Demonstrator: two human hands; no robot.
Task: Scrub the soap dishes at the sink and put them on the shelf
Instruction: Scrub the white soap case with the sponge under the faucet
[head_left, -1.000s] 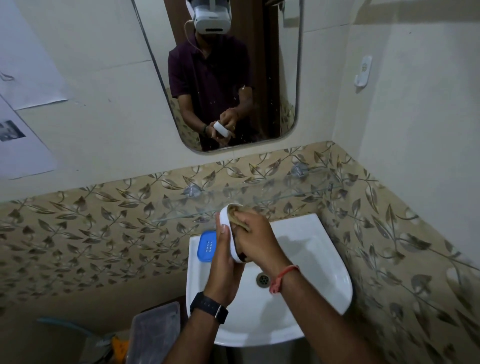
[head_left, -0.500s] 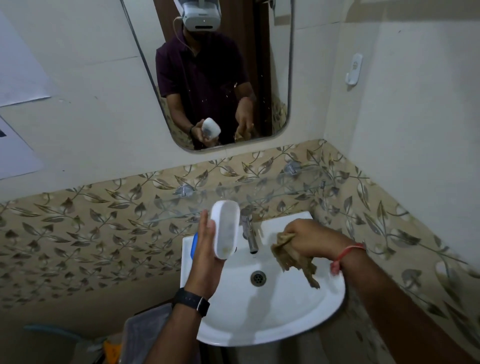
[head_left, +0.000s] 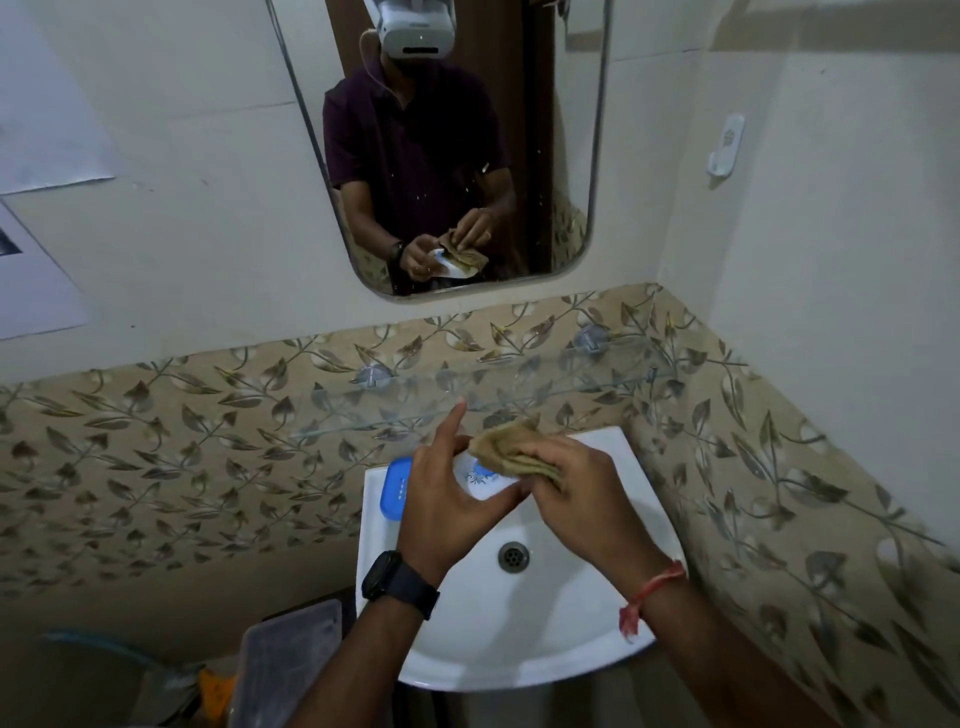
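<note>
1. Left hand (head_left: 451, 499): clasped around a white plastic soap dish with a blue flower print (head_left: 480, 478), held over the basin; forefinger raised clear of the dish. A black watch (head_left: 397, 583) sits on the wrist.
2. Right hand (head_left: 576, 488): clenched on a crumpled tan scrubbing cloth (head_left: 511, 448), pressing it onto the far end of the white dish. A red thread band (head_left: 652, 590) circles the wrist.
3. Blue rectangular plastic soap dish (head_left: 396, 491): lying on the left rim of the basin, partly hidden behind the left hand; untouched.
4. White ceramic wash basin (head_left: 519, 639): round metal drain (head_left: 514, 556) directly below the hands.
5. Clear glass shelf (head_left: 545, 387): mounted on the leaf-patterned tiles just above the basin, bare; neither dish is on it yet.
6. Frameless wall mirror (head_left: 441, 145): reflects the hands, cloth and dish.
7. Risks, as judged:
   - A wet dish held by its edges may slip under the cloth's pressure and drop into the basin.
   - The left forearm passes near the blue dish; a sideways sweep could knock it off the rim.
   - The shelf edge is hard to see; a careless lift could strike it from below.
</note>
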